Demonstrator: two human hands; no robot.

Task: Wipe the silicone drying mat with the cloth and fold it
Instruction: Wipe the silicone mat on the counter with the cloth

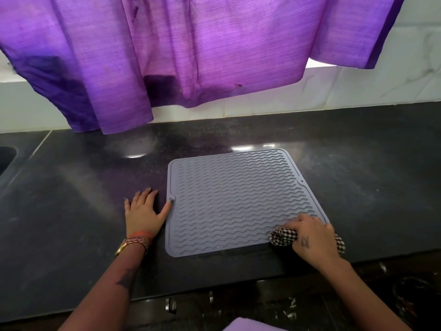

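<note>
A grey silicone drying mat with wavy ridges lies flat on the black counter. My left hand rests flat on the counter just left of the mat, fingers spread, its thumb tip touching the mat's left edge. My right hand grips a bunched black-and-white checked cloth and presses it on the mat's near right corner. Part of the cloth sticks out to the right of the hand.
Purple curtains hang over the back of the counter, above white wall tiles. A sink edge shows at the far left. The counter's front edge runs just below my wrists.
</note>
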